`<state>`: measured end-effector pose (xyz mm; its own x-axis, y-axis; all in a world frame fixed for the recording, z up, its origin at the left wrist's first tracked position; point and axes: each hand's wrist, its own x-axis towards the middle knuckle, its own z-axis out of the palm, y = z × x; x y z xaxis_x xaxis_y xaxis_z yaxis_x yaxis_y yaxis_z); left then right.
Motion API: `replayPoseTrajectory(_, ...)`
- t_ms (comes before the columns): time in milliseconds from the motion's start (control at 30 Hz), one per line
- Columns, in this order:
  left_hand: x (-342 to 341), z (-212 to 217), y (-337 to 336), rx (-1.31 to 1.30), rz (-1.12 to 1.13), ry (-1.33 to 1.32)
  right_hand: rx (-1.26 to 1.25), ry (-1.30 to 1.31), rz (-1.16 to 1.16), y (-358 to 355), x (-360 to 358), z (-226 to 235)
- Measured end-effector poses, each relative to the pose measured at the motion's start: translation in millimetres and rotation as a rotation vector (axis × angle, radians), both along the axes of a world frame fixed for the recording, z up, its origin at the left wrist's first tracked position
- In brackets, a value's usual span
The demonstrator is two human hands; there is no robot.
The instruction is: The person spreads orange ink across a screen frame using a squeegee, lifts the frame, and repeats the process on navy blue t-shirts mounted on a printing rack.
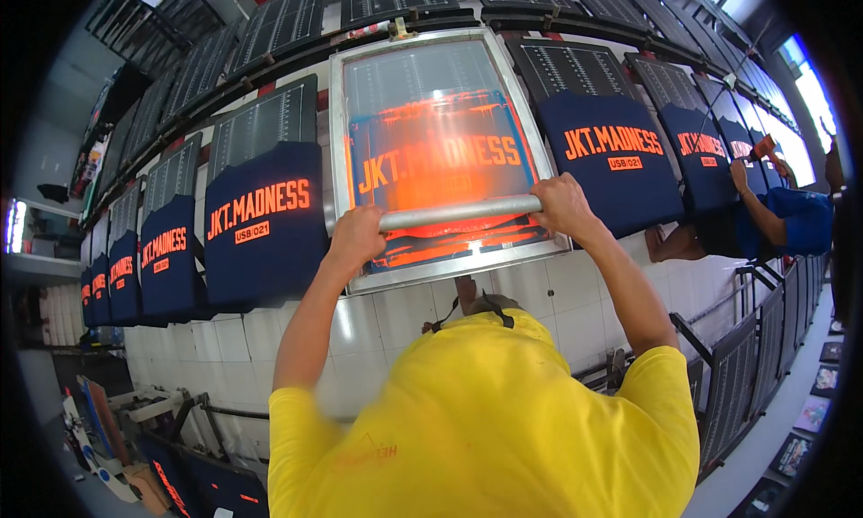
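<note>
Gripping a grey squeegee bar [460,212] at both ends, left hand [357,234] and right hand [562,205] closed fully round it, bar lying across the lower part of a metal-framed printing screen [438,149] smeared with orange ink. Flanked just left of the left hand by a navy shirt [262,223] with orange lettering on its board, and just right of the right hand by another navy shirt [613,163]. Further right, well apart from the grip, a co-worker's hand [739,174] raised at the row of boards.
</note>
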<state>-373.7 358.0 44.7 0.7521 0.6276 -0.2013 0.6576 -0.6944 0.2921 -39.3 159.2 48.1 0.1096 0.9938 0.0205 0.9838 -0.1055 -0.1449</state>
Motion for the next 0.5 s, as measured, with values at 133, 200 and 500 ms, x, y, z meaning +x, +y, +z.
replayPoseTrajectory(133,-18.2,-8.6,-29.3,0.046,-0.015,-0.152,0.041,0.02,0.001,-31.4,-10.1,-4.9)
replayPoseTrajectory(200,-28.9,-17.0,-52.4,0.05,-0.03,-0.194,0.077,0.04,0.013,-51.2,-19.0,-13.6)
replayPoseTrajectory(500,-14.7,-38.9,-37.4,0.178,-0.03,-0.317,0.18,-0.026,0.023,-28.5,-5.7,-27.7)
